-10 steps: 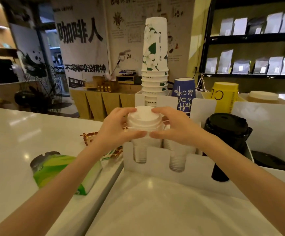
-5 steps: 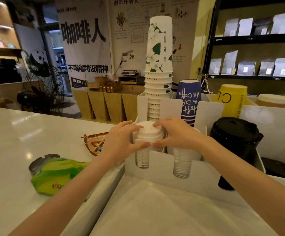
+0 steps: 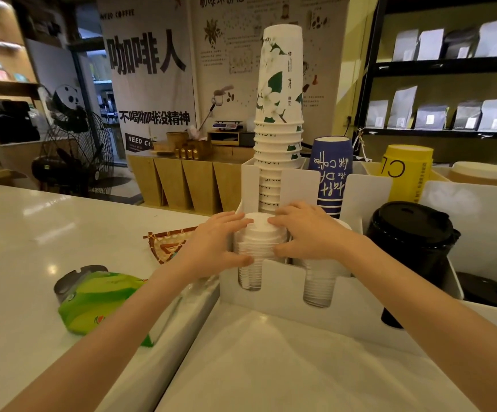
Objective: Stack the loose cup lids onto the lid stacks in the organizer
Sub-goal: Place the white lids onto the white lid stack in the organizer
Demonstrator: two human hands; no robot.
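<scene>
Left hand (image 3: 214,248) and right hand (image 3: 306,233) clasp the ribbed white plastic lid stack (image 3: 260,239) from both sides inside the white organizer (image 3: 288,292)'s leftmost slotted compartment, walls close around.

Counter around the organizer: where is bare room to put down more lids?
The white surface in front of the organizer, between the forearms, is bare. The counter left of the woven coaster, behind the green packet, is also free. Crowded: the organizer, with both hands on the white lid stack, and the black lids beside it.
</scene>
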